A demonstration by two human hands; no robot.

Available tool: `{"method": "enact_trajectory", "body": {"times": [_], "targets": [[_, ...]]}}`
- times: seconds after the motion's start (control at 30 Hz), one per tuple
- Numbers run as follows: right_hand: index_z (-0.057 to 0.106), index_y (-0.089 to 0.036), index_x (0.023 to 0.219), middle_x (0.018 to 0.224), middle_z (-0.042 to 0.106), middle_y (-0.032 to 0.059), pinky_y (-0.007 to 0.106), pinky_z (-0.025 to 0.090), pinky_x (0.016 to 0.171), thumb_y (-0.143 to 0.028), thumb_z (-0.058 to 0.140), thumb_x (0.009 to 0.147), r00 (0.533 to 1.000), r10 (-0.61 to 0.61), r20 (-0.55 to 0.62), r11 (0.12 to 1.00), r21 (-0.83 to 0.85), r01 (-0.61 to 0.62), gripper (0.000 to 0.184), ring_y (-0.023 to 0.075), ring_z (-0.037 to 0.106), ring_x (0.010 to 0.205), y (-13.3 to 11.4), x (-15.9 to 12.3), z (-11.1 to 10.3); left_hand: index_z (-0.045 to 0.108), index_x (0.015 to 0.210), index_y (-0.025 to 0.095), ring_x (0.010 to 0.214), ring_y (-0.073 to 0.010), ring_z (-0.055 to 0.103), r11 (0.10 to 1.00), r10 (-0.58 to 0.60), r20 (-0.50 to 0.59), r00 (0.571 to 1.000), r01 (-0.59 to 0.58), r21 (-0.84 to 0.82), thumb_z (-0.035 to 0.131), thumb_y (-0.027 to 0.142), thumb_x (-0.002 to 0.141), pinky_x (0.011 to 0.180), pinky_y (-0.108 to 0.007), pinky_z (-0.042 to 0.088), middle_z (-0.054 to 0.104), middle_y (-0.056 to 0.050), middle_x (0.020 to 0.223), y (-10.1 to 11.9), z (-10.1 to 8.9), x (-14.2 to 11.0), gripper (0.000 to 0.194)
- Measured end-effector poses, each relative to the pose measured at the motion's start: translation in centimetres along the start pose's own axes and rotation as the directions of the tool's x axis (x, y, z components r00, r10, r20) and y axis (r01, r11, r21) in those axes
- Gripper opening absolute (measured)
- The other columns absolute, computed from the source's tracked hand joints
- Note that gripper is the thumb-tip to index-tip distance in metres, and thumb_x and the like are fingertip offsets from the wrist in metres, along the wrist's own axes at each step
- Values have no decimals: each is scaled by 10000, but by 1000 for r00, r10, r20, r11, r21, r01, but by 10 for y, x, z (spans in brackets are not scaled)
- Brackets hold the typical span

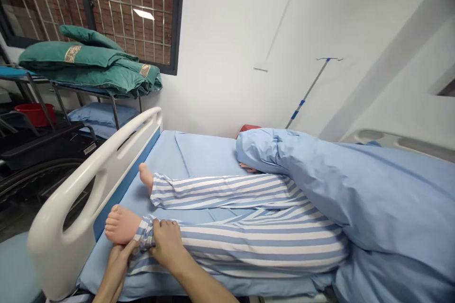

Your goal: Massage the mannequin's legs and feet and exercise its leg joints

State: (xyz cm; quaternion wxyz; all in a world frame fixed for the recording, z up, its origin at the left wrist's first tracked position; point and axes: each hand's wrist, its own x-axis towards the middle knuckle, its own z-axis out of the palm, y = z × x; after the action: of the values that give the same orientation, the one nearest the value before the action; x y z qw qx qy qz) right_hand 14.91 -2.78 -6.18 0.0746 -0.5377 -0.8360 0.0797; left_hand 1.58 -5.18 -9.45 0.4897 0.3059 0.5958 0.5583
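Note:
A figure with smooth, doll-like feet lies on the bed in blue-and-white striped trousers. My left hand is closed around the heel of the nearer foot, its thumb beside the ankle and its other fingers mostly hidden underneath. Just above that ankle, my right hand grips the bunched trouser cuff, fingers over the top. The farther foot rests untouched on the blue sheet. A blue quilt covers the upper body, and part of the figure's hand shows from under it.
The white footboard rises left of the feet. Beyond it are a wheelchair, a red basin and folded green bedding on a stand. A drip pole stands behind the bed by the wall.

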Motion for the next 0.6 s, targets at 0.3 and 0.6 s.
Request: {"method": "enact_trajectory", "body": {"times": [0.3, 0.6], "targets": [[453, -159, 999, 893, 618, 79, 350, 463, 661, -448, 578, 673, 939, -174, -296, 985, -35, 171, 453, 244, 599, 794, -6, -49, -188, 503, 1132, 157, 1037, -237, 539, 865, 475, 177, 862, -494, 85, 702, 363, 593, 798, -275, 507, 598, -73, 1105, 169, 42, -77, 610], [446, -184, 942, 889, 610, 34, 276, 444, 587, -525, 548, 681, 899, -161, -407, 975, 74, 208, 441, 211, 604, 799, 20, -84, -325, 447, 1158, 199, 843, -177, 592, 619, 676, 382, 630, -767, 170, 754, 395, 517, 530, -206, 528, 590, -42, 1032, 296, 116, -142, 738]]}}
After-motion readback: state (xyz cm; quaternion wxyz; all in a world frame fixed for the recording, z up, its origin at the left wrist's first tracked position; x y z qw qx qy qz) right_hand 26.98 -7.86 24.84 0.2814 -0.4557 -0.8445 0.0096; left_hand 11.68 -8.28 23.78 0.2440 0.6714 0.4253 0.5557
